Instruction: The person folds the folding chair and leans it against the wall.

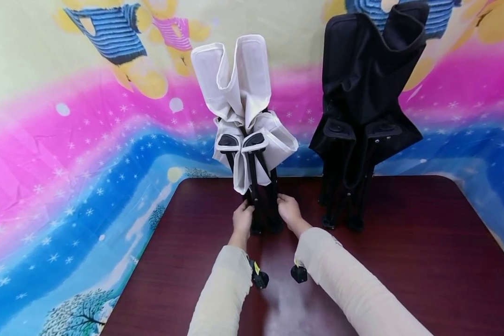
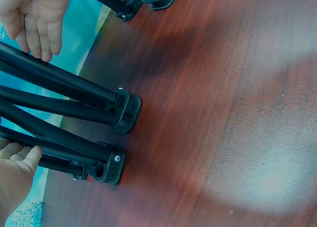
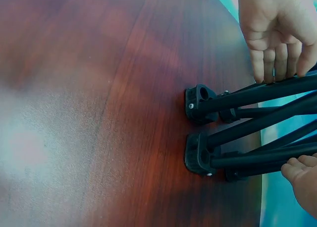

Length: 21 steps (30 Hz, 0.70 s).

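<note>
A folded camping chair with white fabric [image 1: 254, 77] and black tube legs [image 2: 64, 78] stands upright near the far edge of the table. My left hand [image 1: 242, 218] is at the left side of its lower legs, fingertips right at a tube in the right wrist view. On the other side, my right hand [image 1: 291, 212] has its fingers nearly straight, palm facing the legs, tips at the outer tube in the left wrist view. Black plastic feet [image 3: 200, 155] of the chair stand on the wood between both hands.
To the right, a larger folded black chair [image 1: 361, 79] stands upright on the dark red-brown table [image 1: 424, 261]. Behind the table hangs a colourful printed cloth [image 1: 88, 140]. Small black devices [image 1: 299, 274] are worn at both wrists.
</note>
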Each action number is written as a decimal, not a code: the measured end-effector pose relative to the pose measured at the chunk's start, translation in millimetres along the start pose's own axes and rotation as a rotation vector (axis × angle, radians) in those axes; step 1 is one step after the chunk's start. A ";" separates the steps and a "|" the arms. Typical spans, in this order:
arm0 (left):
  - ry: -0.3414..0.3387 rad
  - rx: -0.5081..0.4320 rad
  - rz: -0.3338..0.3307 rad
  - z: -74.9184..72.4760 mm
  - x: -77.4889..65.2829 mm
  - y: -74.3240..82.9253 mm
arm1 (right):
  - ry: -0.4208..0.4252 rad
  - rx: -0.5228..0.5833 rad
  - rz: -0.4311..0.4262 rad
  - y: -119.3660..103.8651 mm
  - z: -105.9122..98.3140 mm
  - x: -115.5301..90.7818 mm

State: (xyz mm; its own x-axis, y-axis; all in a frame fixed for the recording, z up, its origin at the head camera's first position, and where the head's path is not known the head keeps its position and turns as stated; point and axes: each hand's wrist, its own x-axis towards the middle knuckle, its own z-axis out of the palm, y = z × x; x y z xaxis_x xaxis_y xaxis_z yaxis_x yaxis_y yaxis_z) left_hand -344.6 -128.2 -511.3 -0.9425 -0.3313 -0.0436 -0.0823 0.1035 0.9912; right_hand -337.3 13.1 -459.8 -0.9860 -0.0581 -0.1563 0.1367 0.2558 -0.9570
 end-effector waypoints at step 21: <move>-0.052 0.145 -0.016 19.2 95.6 -90.3 | -0.148 0.070 0.051 -3.1 -3.5 17.7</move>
State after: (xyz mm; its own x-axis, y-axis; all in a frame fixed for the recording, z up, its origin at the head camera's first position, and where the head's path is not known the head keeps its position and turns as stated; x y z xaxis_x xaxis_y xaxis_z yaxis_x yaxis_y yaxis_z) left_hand -433.4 -151.3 -607.5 -0.9559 -0.2854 -0.0694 -0.1398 0.2342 0.9621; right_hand -355.5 14.7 -458.7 -0.9536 -0.1893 -0.2340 0.1972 0.1947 -0.9608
